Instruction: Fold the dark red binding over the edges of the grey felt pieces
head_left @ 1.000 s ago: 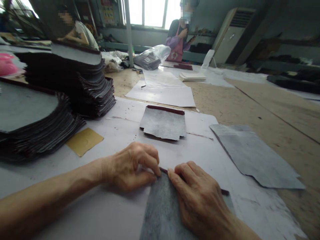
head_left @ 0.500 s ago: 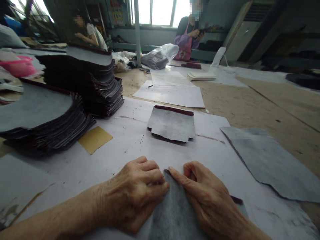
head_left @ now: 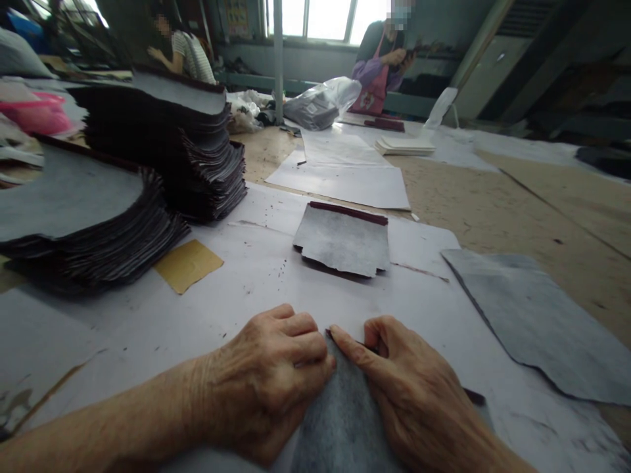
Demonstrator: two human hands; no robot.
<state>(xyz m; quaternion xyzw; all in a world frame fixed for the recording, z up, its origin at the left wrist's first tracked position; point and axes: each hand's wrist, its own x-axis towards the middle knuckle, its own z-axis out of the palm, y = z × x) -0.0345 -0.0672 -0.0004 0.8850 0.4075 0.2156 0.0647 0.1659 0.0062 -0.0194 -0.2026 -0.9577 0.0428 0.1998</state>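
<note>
A grey, fabric-like sheet (head_left: 340, 414) lies under and between my hands at the bottom of the view. My left hand (head_left: 271, 378) is closed, its thumb and fingers pinching the sheet's left edge near the far corner. On the other side, my right hand (head_left: 404, 374) is closed on the sheet, with the index finger stretched to the dark corner tip and the other fingers curled. Ahead lies a small grey piece (head_left: 342, 240) with a dark red folded edge. A larger grey sheet (head_left: 537, 322) rests to the right.
Two tall stacks of dark-edged pieces stand at left, a nearer stack (head_left: 98, 230) and a farther stack (head_left: 197, 144). Beside them lies a yellow square (head_left: 190, 266). White paper (head_left: 246, 289) covers the near table. Two people are farther back, one in a pink apron (head_left: 373, 92).
The view has shifted slightly, so the background sits a little farther right and higher. Both hands keep nearly the same grip on the sheet.
</note>
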